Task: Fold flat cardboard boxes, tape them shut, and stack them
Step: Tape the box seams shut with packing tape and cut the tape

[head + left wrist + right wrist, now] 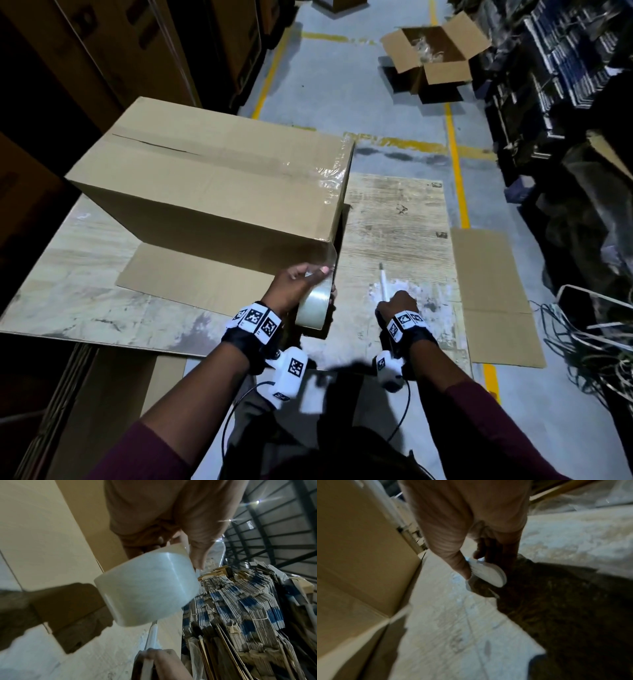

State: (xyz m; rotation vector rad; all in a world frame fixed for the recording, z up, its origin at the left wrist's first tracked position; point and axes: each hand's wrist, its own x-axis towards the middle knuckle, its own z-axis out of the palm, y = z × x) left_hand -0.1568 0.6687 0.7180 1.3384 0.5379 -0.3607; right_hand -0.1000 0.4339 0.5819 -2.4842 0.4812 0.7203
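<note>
A large brown cardboard box [212, 178] stands on a pale wooden board [394, 212], with clear tape wrinkled over its top right end. My left hand [298, 284] grips a roll of clear tape [313, 310] at the box's near right corner. A strip of tape runs from the roll up onto that corner. In the left wrist view the tape roll [147, 588] fills the middle under the left hand's fingers [197, 540]. My right hand [397, 308] is curled round a thin white cutter [383, 282] just right of the roll. The cutter's white handle [489, 573] shows in the right wrist view.
A flat cardboard flap [191, 284] lies on the board in front of the box. Another flat cardboard sheet [493, 298] lies at the board's right edge. An open box [435, 54] sits on the floor beyond. Stacked flattened cartons [565, 68] and loose straps [599, 335] line the right side.
</note>
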